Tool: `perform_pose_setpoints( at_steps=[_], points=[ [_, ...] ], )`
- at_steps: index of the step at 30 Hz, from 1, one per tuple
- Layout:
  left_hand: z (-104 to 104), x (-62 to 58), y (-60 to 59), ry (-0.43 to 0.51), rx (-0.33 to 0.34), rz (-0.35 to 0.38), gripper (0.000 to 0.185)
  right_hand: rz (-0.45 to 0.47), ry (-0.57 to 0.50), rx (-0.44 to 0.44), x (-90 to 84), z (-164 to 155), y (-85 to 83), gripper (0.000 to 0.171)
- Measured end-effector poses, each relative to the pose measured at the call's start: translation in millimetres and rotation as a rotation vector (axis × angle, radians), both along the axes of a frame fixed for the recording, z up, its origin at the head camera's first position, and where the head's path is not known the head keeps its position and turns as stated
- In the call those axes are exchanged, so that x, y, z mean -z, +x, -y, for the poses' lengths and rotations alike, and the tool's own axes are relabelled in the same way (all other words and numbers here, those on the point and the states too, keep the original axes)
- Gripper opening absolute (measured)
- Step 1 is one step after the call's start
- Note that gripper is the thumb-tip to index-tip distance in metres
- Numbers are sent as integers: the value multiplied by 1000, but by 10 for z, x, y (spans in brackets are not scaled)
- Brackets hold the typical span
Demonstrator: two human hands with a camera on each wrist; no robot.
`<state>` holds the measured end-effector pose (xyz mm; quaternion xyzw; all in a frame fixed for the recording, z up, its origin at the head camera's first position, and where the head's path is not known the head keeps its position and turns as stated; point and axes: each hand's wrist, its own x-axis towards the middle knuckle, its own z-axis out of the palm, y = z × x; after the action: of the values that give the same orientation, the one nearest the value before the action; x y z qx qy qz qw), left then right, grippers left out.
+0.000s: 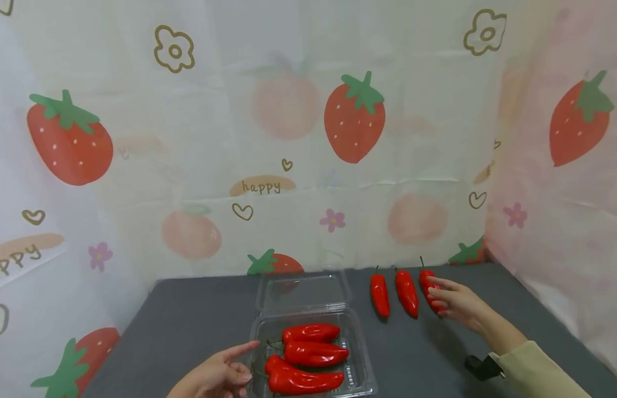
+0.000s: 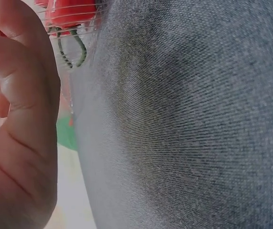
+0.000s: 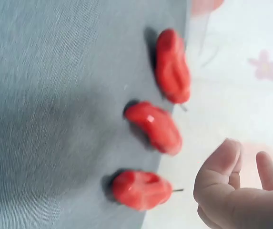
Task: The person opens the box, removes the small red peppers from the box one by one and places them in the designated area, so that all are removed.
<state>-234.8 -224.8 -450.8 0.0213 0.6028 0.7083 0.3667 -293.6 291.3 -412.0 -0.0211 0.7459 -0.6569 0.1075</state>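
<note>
While both hands work low in the head view, the scene reads as follows.

Right hand: the right hand (image 1: 454, 303) lies at the lower right of the head view, fingers nearly straight, fingertips at the rightmost red pepper (image 1: 430, 290); whether they touch it is hard to tell. Its grip is released, holding nothing. In the right wrist view the fingers (image 3: 222, 167) are loosely bent and apart from the nearest pepper (image 3: 141, 190).

Left hand: the left hand (image 1: 216, 376) sits at the bottom centre-left, forefinger stretched toward the left rim of the clear plastic clamshell box (image 1: 360, 362), the other fingers curled under. Its grip holds nothing.

Loose peppers: three red peppers stand in a row on the bench (image 1: 199, 315), right of centre, stems toward the back wall; the middle pepper (image 1: 406, 293) and the left pepper (image 1: 380, 296) lie just beside each other, not touching.

Boxed peppers: three larger red peppers (image 1: 310, 354) lie stacked lengthwise in the box, bottom centre, its lid (image 1: 303, 290) open and flat behind it.

Surroundings: a strawberry-print cloth (image 1: 355, 119) covers the walls behind and at both sides.

Sleeve: a pale sleeve (image 1: 532, 370) covers the right forearm at the lower right corner.
</note>
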Motion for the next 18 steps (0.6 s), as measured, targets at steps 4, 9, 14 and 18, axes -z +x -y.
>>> perform_pose_setpoints(
  at_steps=[4,9,14,18],
  points=[
    [16,19,2,1,11,-2,77,37,-73,-24,-33,88,49,63],
    [39,30,5,-7,39,-17,74,60,-125,-110,-74,212,113,62],
    [28,-1,5,16,26,-5,75,41,-155,-226,-157,390,157,63],
    [12,-21,-3,11,26,-14,74,36,-195,-306,-200,553,179,63]
  ],
)
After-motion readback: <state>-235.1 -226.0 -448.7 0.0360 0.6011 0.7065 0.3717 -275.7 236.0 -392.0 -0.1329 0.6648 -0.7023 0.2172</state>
